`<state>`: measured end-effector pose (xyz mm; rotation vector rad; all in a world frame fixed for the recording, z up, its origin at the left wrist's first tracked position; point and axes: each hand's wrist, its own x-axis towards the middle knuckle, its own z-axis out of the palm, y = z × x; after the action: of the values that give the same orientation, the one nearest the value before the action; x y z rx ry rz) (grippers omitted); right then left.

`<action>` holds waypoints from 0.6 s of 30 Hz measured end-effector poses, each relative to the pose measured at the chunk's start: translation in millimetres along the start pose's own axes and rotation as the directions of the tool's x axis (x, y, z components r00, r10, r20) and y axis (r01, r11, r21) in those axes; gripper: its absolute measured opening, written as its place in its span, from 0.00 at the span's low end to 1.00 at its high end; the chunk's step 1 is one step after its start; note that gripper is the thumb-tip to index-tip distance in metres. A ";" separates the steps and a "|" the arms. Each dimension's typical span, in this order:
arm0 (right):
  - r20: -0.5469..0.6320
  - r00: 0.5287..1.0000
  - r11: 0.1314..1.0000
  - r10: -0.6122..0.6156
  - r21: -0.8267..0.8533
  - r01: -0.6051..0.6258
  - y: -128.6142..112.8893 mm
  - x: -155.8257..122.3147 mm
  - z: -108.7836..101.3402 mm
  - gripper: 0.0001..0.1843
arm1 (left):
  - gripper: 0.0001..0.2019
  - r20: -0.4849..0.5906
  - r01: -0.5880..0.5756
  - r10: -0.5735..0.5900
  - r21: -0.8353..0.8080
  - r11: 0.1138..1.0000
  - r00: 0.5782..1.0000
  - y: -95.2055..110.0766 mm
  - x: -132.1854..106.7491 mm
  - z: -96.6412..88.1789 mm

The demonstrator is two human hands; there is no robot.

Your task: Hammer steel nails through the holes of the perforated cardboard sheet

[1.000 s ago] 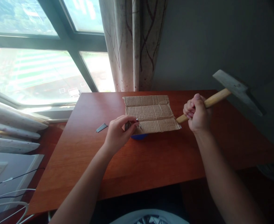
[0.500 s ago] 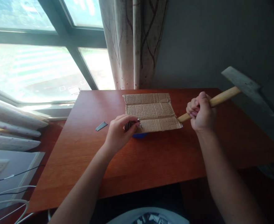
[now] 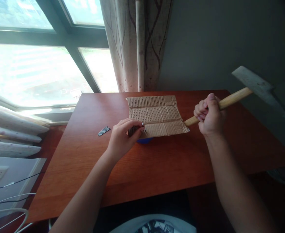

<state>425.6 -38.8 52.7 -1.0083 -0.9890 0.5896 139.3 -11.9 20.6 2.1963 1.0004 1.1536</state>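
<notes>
Cardboard sheet [image 3: 157, 116], punched with rows of holes, lies flat on the bench [image 3: 157, 168], its near edge over a small blue object [image 3: 144, 140]. Your left hand [image 3: 120, 139] sits at the sheet's near-left corner, pinched shut on what looks like a bundle of nails [image 3: 132, 130]. One nail seems set against the board, though it is too small to tell if it stands upright. Your right hand [image 3: 209, 118] is clamped around the wooden handle of the hammer [image 3: 234, 98], whose head is raised out to the right, well apart from the sheet. This reads as the poised moment before a strike. A blow from here calls for a short, square arc onto the nail head, with your fingertips kept low. Spare nails [image 3: 104, 130] lie on the bench to the left.
</notes>
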 end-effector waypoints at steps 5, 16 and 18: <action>-0.016 1.000 1.000 0.004 -0.005 -0.004 -1.3 -0.8 3.3 0.26 | 0.01 -0.006 -0.012 0.012 0.002 1.000 1.000 -1.5 -0.3 0.8; -0.011 1.000 1.000 -0.010 -0.023 0.009 -1.8 -1.4 4.5 0.27 | 0.01 -0.012 -0.006 0.006 0.028 1.000 1.000 3.2 -0.1 0.4; -0.013 1.000 0.999 -0.006 -0.049 0.005 -2.3 -2.3 4.2 0.27 | 0.01 -0.002 -0.008 0.008 0.053 0.999 1.000 4.0 -0.2 0.1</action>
<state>420.8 -39.8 54.6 -1.0515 -0.9981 0.5557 140.8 -14.6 23.1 2.2420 1.0354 1.1460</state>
